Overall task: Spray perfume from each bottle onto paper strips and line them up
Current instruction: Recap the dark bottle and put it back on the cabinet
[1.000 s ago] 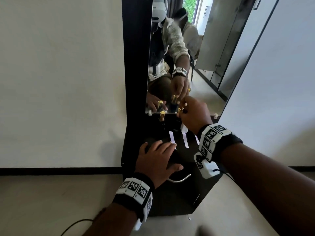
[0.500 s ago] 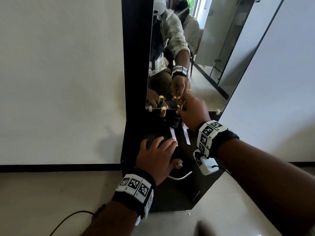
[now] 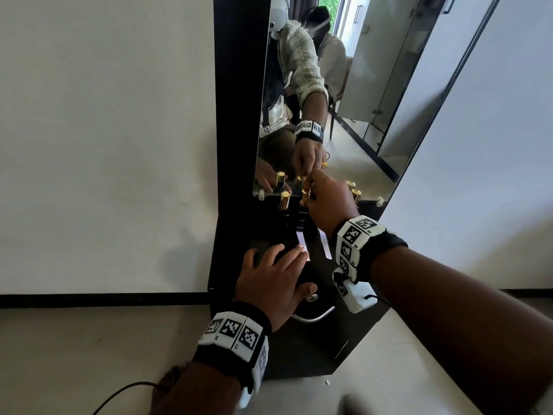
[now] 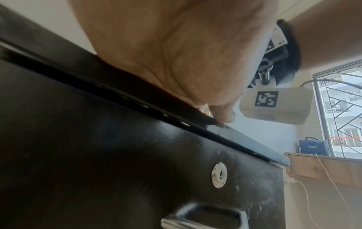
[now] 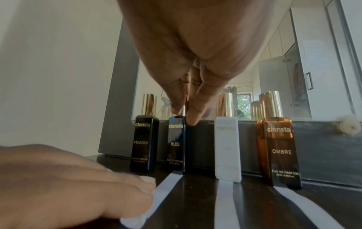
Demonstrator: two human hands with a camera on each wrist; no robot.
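Note:
Four perfume bottles stand in a row against the mirror: black FOUNDER, dark blue BLEU, a white one and amber OMBRE. A white paper strip lies in front of BLEU, of the white bottle and of OMBRE. My right hand pinches the gold cap on top of the BLEU bottle. My left hand lies flat on the cabinet top, its fingertips pressing the near end of the BLEU strip.
The bottles stand on a narrow black cabinet top backed by a tall mirror. A drawer with a lock and a metal handle is below. A white wall is to the left; a black cable lies on the floor.
My right hand, gold cap in its fingers, has shifted slightly left and down onto the BLEU bottle. My left hand has stayed on the strip.

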